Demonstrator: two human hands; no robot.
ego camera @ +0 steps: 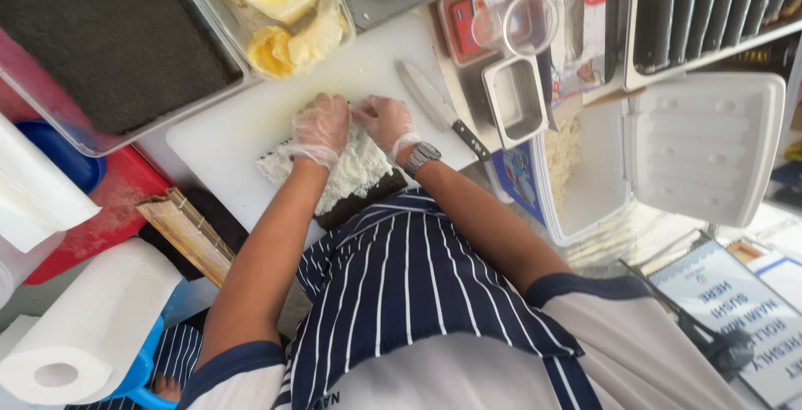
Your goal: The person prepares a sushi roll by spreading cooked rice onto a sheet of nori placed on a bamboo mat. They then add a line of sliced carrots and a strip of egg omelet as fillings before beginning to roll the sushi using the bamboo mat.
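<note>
White rice (355,164) on dark seaweed sheet (368,197): both hands flat on it.
Left hand (320,129) and right hand (386,122), gloved, fingers spread, gripping nothing; sheet's long axis crosses beneath both palms, equally near.

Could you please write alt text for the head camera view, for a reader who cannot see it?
Seen from above, a person's gloved left hand and right hand press white rice onto a dark seaweed sheet on a white cutting board. A knife lies to the right.
</note>
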